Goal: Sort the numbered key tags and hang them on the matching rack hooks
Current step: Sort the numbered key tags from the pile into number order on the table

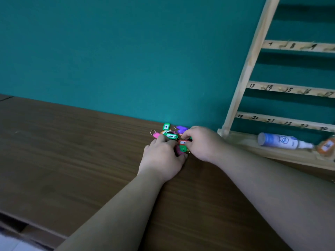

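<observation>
Teal wall (126, 51) backs a brown wood-grain desk (72, 151).

**Task items**
- One pile of key tags (172, 136) lies on the desk, close to the wall. At least six tags can be told apart; overlap prevents an exact count.
- Two green tags: one at the far edge of the pile (165, 126) and one marked 3 (170, 135).
- One purple tag (182, 129), one pink tag (156, 135), one red-orange tag (183, 142).
- One wooden rack (253, 57) leans on the wall at the right. Three numbered rails (299, 46) show; numerals and hooks are blurred.
- On the rack base (272, 154) lie one spray bottle (279, 141), on its side, and one orange tag (326, 147).

**Hands**
- The left hand (161, 158) rests on the near side of the pile, fingers curled over the tags. Whether it grips one cannot be told.
- The right hand (203, 144) reaches into the pile from the right, its fingertips pinching the red-orange tag.

**Edges and room**
- The rack base stands near the right hand, apart from the pile.
- Open desk surface runs left from the pile and forward to the near desk edge (32, 225).
</observation>
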